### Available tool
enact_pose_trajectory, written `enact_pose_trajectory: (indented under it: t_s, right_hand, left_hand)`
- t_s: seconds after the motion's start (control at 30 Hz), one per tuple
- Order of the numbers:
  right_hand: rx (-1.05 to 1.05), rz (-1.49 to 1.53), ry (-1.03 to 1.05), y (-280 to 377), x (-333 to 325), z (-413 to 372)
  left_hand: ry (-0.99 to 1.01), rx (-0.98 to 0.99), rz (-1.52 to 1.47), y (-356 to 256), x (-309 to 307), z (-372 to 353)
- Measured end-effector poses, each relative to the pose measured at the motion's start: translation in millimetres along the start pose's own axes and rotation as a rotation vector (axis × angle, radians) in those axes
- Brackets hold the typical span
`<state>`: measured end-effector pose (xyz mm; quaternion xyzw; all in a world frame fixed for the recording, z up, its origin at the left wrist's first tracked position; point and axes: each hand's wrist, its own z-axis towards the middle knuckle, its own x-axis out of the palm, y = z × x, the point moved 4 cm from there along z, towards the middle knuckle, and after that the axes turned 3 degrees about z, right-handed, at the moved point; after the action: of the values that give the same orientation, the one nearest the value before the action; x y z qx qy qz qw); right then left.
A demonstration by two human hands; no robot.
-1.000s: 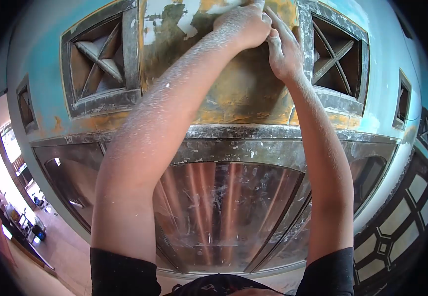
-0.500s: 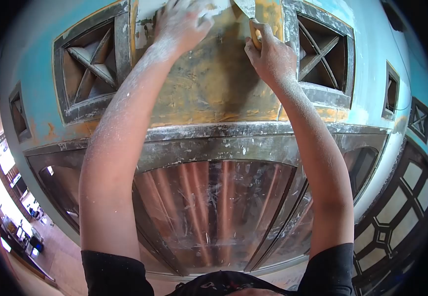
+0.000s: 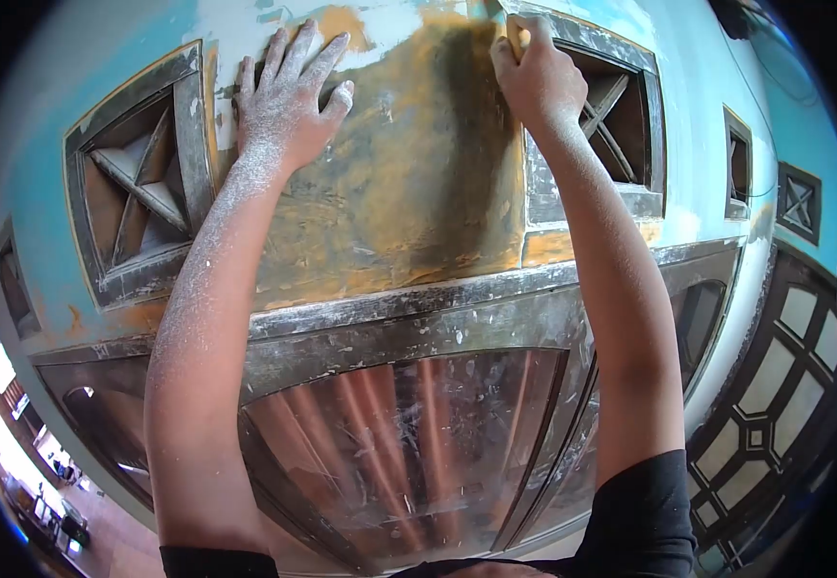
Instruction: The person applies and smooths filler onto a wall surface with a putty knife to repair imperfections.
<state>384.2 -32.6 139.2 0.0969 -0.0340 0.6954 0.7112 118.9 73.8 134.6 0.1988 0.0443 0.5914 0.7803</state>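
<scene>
My left hand (image 3: 290, 114), dusted with white powder, rests with fingers spread against the upper left of the scraped wall panel (image 3: 404, 173). That panel shows brown and ochre patches, with white and blue remnants along its top. My right hand (image 3: 547, 85) is closed round the wooden handle of a putty knife (image 3: 522, 37). It is held at the panel's upper right edge, beside the frame of the right vent (image 3: 621, 120). Little of the blade can be made out near the top of the view.
A left vent (image 3: 139, 178) with crossed slats is set in the blue wall. Below the panel runs a paint-spattered wooden ledge (image 3: 418, 289) above a glazed arched window (image 3: 409, 443). A dark panelled door (image 3: 765, 385) is at the right.
My left hand has come down and left and now lies spread on the wall. My right hand has shifted toward the right vent frame with the putty knife. The view has tilted.
</scene>
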Motion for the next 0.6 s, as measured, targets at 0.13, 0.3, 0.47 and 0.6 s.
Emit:
enact_pose_trajectory:
  t_s: [0.13, 0.3, 0.47, 0.6]
  right_hand:
    - [-0.067, -0.088, 0.193, 14.8, 0.0, -11.9]
    - [0.085, -0.043, 0.085, -31.3, -5.0, -2.8]
    - [-0.079, -0.118, 0.220, -31.1, -11.5, -19.8]
    - [0.110, -0.054, 0.036, -68.8, -20.9, -9.2]
  left_hand:
    - [0.013, -0.002, 0.022, -1.2, -0.3, 0.4]
    - [-0.014, 0.010, 0.003, 0.8, 5.2, -2.3]
    - [0.024, -0.003, 0.022, -4.1, 0.8, -5.9]
    - [0.026, -0.013, -0.010, -5.5, -0.6, -12.2]
